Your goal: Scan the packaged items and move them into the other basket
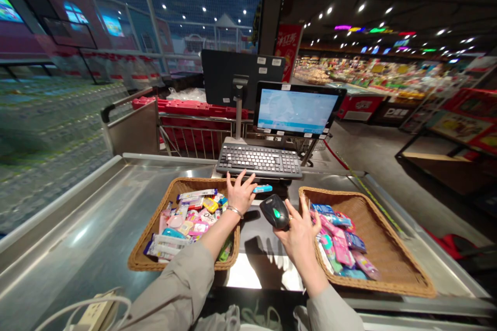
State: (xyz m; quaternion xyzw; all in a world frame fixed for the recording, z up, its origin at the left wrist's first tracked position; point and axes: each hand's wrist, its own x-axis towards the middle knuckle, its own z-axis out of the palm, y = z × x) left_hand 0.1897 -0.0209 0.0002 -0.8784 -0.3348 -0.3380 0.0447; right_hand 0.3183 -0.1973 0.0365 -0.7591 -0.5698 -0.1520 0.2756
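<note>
At the checkout, the person's right hand (301,235) is clenched around a black barcode scanner (275,211). The scanner shows a green light and is held up over the dark middle strip of the steel bench (97,217), between the two baskets. The left hand (240,194) is further away, at the near edge of the grey keyboard (259,160), with its fingers fanned out and a thin bracelet (234,210) on the wrist. A small blue packet (263,189) sits right at the thumb side of that hand, just left of and slightly beyond the scanner. From here I cannot tell whether the fingers actually pinch it or only touch it.

The left wicker basket (147,248) is heaped with small packets in pink, yellow and white, and the left forearm crosses its right rim. The right wicker basket (388,253) has a smaller pile of pink and blue packets bunched against its left wall, close to the right hand, and the rest of its floor is bare weave.

Beyond the keyboard stands a lit till screen (297,111), with the back of a second display (233,77) to its left. Red shopping baskets (186,108) are stacked behind the rail. At the near left corner of the bench lies a power strip (93,313) with a white cable.
</note>
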